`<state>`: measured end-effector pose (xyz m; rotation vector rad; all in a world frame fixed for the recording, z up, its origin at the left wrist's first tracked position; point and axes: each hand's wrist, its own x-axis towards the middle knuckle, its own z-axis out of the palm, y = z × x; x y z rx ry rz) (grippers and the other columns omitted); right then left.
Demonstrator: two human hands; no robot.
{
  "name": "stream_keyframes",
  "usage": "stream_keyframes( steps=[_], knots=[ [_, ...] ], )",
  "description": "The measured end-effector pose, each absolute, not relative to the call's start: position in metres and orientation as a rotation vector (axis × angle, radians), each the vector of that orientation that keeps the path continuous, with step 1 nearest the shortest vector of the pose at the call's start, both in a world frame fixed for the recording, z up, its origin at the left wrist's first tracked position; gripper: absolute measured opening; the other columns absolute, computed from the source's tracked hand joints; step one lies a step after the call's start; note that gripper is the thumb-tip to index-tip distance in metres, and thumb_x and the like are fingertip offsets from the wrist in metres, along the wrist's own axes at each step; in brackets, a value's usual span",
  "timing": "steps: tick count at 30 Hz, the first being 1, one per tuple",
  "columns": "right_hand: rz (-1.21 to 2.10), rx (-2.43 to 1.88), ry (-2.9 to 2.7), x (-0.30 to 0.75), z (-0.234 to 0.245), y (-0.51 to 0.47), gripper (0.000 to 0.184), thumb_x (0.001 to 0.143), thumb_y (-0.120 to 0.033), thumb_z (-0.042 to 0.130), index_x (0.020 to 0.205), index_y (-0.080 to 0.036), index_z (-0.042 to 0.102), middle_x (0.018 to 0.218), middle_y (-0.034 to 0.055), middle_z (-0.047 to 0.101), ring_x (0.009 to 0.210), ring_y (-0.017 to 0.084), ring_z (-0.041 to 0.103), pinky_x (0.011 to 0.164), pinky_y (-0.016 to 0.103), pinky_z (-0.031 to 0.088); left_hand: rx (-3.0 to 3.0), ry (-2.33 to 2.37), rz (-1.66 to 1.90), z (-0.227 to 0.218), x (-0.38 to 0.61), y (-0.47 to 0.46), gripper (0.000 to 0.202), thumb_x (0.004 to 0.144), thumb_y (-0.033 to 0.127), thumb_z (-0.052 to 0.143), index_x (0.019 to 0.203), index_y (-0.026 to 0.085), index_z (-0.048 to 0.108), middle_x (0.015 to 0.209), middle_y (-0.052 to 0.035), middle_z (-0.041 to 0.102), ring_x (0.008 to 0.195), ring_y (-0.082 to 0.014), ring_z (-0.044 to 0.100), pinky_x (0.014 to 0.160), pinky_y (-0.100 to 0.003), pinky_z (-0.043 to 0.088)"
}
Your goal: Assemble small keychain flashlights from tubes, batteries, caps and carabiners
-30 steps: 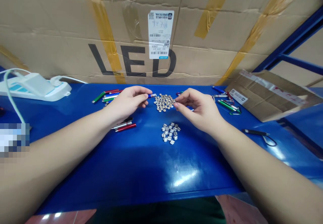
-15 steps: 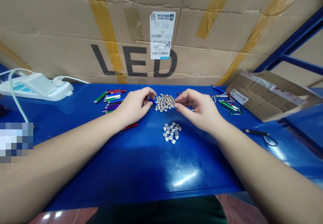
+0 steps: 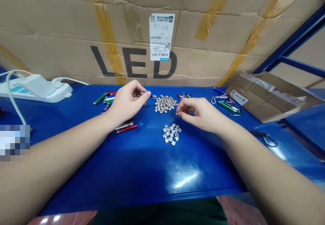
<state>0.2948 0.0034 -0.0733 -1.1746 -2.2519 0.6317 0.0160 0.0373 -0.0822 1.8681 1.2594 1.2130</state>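
Note:
My left hand point(image 3: 129, 100) is closed around a slim blue flashlight tube point(image 3: 152, 96); its silver end sticks out past the thumb toward the right. My right hand point(image 3: 200, 114) pinches a small button cell point(image 3: 177, 113) between thumb and fingertips. Between the hands, at the back, lies a spread of button cells point(image 3: 165, 104). Closer to me is a small heap of silver slotted end caps point(image 3: 172, 134). Beside and partly behind my left forearm lie several coloured tubes, a red tube point(image 3: 127, 129) among them.
Several coloured carabiner clips point(image 3: 184, 95) lie behind my right hand. Green flashlights with clips point(image 3: 230, 107) and a black one with a loop point(image 3: 261, 134) are farther right. A cardboard box point(image 3: 264, 96) stands at right, a white power strip point(image 3: 38, 89) at left. A large carton point(image 3: 63, 32) closes off the back.
My left hand has turned, lifting the blue tube so its silver end shows. The right hand has drawn back slightly toward me from the button cells, with one in its fingertips.

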Motion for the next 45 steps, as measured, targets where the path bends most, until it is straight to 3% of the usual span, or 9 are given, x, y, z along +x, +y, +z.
stream_keyframes(
  steps=[6,15,20,26,31,34,38,42,45],
  knots=[
    [0.674,-1.247,-2.482,0.298,-0.063,-0.001,0.016,0.082,-0.008,0.065,0.088,-0.017,0.077,0.083,0.0021,0.077,0.073,0.015,0.069,0.069,0.027,0.053,1.832,1.171,1.245,-0.083,0.014,0.037,0.025,0.075,0.028,0.08,0.074,0.019,0.057,0.091,-0.0048,0.074,0.083,-0.0196,0.071,0.075,-0.033,0.058],
    [0.805,-1.265,-2.494,0.3,-0.064,0.0,0.023,0.087,-0.013,0.064,0.104,-0.018,0.078,0.086,0.0033,0.079,0.072,0.016,0.071,0.07,0.028,0.056,1.772,0.938,1.066,-0.079,0.018,0.031,0.029,0.067,0.02,0.074,0.093,0.02,0.062,0.09,-0.0002,0.059,0.084,-0.0156,0.063,0.077,-0.032,0.058],
    [0.657,-1.189,-2.383,0.305,-0.063,0.001,0.011,0.088,-0.022,0.066,0.095,-0.021,0.075,0.086,0.003,0.078,0.073,0.018,0.07,0.071,0.031,0.055,1.818,0.96,1.014,-0.062,0.015,0.029,0.033,0.071,0.025,0.076,0.1,0.021,0.061,0.103,-0.0057,0.069,0.089,-0.0183,0.07,0.084,-0.037,0.062],
    [0.591,-1.21,-2.2,0.309,-0.06,-0.001,0.011,0.09,-0.032,0.069,0.089,-0.021,0.071,0.085,0.0039,0.075,0.074,0.019,0.066,0.069,0.032,0.052,2.105,1.21,0.849,-0.056,0.004,0.033,0.022,0.078,0.036,0.071,0.094,0.021,0.065,0.092,-0.0066,0.075,0.078,-0.0203,0.07,0.071,-0.036,0.059],
    [0.583,-1.324,-2.096,0.315,-0.062,0.001,0.016,0.089,-0.038,0.069,0.087,-0.022,0.072,0.062,-0.0033,0.054,0.057,0.014,0.048,0.054,0.029,0.037,2.29,1.466,0.669,-0.034,-0.016,0.041,0.018,0.074,0.026,0.066,0.091,0.024,0.069,0.081,-0.0019,0.073,0.069,-0.0189,0.065,0.063,-0.033,0.051],
    [0.553,-1.358,-2.091,0.317,-0.061,0.003,0.019,0.089,-0.039,0.068,0.087,-0.021,0.072,0.057,-0.0056,0.045,0.053,0.012,0.041,0.052,0.028,0.032,2.334,1.639,0.389,-0.017,-0.036,0.048,0.027,0.073,0.024,0.068,0.1,0.025,0.071,0.086,-0.0017,0.075,0.073,-0.0213,0.068,0.066,-0.034,0.051],
    [0.539,-1.363,-2.094,0.318,-0.064,0.006,0.018,0.089,-0.038,0.068,0.089,-0.021,0.073,0.066,-0.0015,0.061,0.06,0.015,0.053,0.056,0.029,0.039,2.382,1.657,0.03,-0.007,-0.067,0.06,0.033,0.073,0.024,0.073,0.106,0.023,0.073,0.091,-0.0015,0.077,0.08,-0.0227,0.069,0.069,-0.032,0.05],
    [0.526,-1.276,-2.063,0.32,-0.069,0.01,0.016,0.087,-0.036,0.072,0.091,-0.02,0.072,0.089,0.0049,0.075,0.079,0.02,0.066,0.068,0.032,0.05,2.431,1.83,0.026,-0.009,-0.09,0.077,0.028,0.077,0.024,0.072,0.105,0.022,0.07,0.087,0.0009,0.075,0.077,-0.0208,0.064,0.069,-0.03,0.045],
    [0.503,-1.352,-2.023,0.323,-0.068,0.011,0.021,0.089,-0.041,0.07,0.092,-0.021,0.071,0.074,0.0018,0.069,0.064,0.017,0.059,0.056,0.029,0.042,2.467,1.887,0.202,-0.017,-0.098,0.089,0.024,0.084,0.032,0.07,0.106,0.023,0.068,0.086,0.0003,0.072,0.077,-0.02,0.059,0.073,-0.032,0.044]
  ],
)
